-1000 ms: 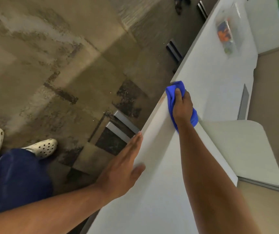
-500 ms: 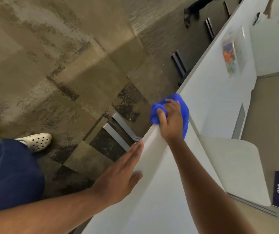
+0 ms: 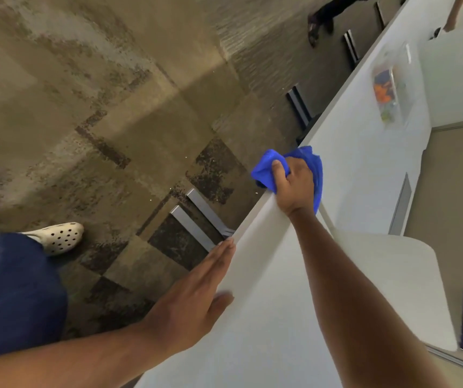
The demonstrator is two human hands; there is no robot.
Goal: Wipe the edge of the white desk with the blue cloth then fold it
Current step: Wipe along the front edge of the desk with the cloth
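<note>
We are in the middle of the wiping step. Our right hand (image 3: 293, 186) is closed around the bunched cloth (image 3: 266, 169), thumb on the outer side and fingers over the top, and it presses the cloth against the desk (image 3: 364, 169) right at its edge, so that part of the cloth hangs over the side above the floor (image 3: 112, 107). Our left hand (image 3: 194, 301) holds nothing: it lies flat with fingers straight and together, palm on the edge nearer to us, steadying our weight. From here we cannot say how much of the edge has been wiped, since it looks equally white on both sides of the cloth. A long stretch of edge runs on past the cloth toward a clear bag (image 3: 389, 88) lying farther along the top. We judge that folding has not begun, because the cloth is crumpled in 1 fist.
</note>
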